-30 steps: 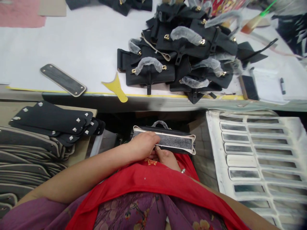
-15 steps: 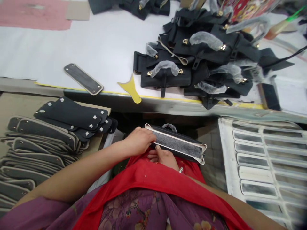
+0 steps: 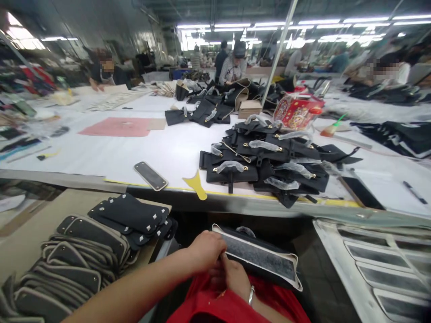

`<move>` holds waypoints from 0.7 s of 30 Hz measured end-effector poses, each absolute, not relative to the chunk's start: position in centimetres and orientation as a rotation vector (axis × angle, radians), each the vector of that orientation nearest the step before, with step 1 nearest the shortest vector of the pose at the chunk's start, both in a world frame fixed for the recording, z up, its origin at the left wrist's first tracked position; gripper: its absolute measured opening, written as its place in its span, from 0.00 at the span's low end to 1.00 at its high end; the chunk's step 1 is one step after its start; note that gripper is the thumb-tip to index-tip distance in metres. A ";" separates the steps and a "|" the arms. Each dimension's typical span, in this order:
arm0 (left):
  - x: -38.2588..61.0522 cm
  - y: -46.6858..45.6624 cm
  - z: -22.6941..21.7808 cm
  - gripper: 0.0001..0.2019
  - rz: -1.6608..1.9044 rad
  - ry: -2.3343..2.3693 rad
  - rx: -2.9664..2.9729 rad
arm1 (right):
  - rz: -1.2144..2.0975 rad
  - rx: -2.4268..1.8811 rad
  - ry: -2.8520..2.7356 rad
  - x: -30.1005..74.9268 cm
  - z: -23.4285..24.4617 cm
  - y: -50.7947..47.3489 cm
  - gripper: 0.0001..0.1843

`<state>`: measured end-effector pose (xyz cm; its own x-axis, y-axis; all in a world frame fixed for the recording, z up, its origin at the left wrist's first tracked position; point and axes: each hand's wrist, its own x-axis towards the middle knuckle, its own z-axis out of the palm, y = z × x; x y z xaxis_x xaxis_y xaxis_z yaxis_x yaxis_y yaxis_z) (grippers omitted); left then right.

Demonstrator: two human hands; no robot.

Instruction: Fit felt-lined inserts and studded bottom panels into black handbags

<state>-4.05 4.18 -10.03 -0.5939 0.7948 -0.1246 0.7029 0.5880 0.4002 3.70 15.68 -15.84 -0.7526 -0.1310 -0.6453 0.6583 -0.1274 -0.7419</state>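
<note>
I hold a black bag piece with a grey felt bottom and cream edge over my lap, just below the table edge. My left hand is curled over its left end, fingers pinching the rim. My right hand, wearing a silver bangle, grips the same end from underneath. The piece's plastic-wrapped handle pokes out behind it.
A heap of black bags with wrapped handles lies on the white table, beside a loose bottom panel and a yellow template. Stacked studded panels sit at left, a white rack at right. Other people work at far tables.
My head has tilted up, so the far workshop and other workers have come into view. Both hands stay on the left end of the bag piece.
</note>
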 end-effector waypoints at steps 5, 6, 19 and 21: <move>-8.0 2.0 -10.0 0.10 0.849 2.823 0.980 | -1.881 0.828 1.443 5.3 -13.7 16.9 0.26; -9.3 1.5 -10.5 0.12 0.791 2.938 0.906 | -1.863 0.819 1.380 5.6 -13.0 17.4 0.28; -13.3 -0.4 -11.3 0.15 0.100 3.043 1.141 | -2.027 0.488 1.218 10.9 -10.0 24.8 0.24; -11.2 -0.9 -9.9 0.16 0.095 3.078 1.212 | -2.049 0.406 1.220 10.5 -9.2 25.2 0.24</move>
